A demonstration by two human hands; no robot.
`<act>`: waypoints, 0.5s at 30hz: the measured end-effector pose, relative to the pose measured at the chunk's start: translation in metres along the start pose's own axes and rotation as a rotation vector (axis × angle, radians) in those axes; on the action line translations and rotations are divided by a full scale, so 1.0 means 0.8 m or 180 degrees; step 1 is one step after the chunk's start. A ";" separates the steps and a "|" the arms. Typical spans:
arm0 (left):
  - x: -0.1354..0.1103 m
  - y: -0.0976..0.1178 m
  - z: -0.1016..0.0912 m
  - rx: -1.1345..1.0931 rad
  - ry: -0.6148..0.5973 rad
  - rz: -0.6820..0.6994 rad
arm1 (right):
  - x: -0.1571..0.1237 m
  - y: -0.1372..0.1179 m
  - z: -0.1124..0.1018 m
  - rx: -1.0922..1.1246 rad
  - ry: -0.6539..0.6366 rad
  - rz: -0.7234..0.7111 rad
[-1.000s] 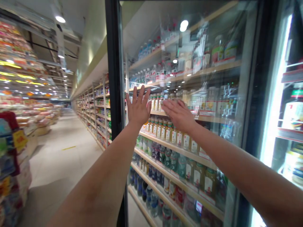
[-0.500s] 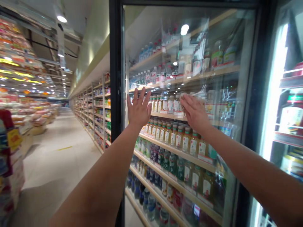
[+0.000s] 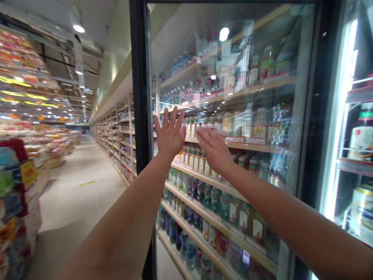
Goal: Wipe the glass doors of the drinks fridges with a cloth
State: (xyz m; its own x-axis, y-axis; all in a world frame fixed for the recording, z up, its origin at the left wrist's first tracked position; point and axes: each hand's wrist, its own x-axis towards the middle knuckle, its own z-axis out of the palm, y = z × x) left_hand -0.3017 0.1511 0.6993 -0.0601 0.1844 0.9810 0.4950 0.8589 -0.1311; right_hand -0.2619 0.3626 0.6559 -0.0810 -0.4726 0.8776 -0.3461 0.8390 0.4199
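Observation:
A tall glass cooler door (image 3: 256, 58) with a black frame (image 3: 140, 77) stands swung open in front of me. My left hand (image 3: 169, 134) lies flat on the glass near the frame edge, fingers spread upward. My right hand (image 3: 214, 149) rests flat on the glass just to the right of it, fingers stretched out and slightly blurred. Neither hand holds anything. Through the glass show shelves of bottled drinks (image 3: 204, 163), partly reflections.
A lit cooler interior (image 3: 358, 147) with bottles is at the far right. A long aisle floor (image 3: 78, 194) runs away on the left, lined by shelving (image 3: 116, 132). A display stand with packets (image 3: 14, 194) stands at the near left.
My right hand slid right across the glass, then back left toward my left hand. My left hand stayed flat in the same spot.

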 end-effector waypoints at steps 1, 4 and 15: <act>0.000 0.001 -0.001 0.0000 0.0000 -0.0006 | -0.003 -0.003 0.000 0.0044 -0.0216 -0.0260; 0.000 0.002 -0.002 0.0005 0.0010 0.0008 | -0.005 0.000 -0.005 0.0128 -0.0411 -0.0322; 0.002 0.005 -0.007 0.0020 -0.0020 -0.0007 | -0.014 0.024 -0.018 -0.0160 -0.0236 -0.0416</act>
State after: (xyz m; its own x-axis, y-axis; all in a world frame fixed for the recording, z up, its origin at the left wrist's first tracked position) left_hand -0.2947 0.1519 0.7011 -0.0667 0.1854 0.9804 0.4894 0.8623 -0.1298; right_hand -0.2539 0.3880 0.6574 -0.1077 -0.5957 0.7960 -0.3112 0.7806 0.5420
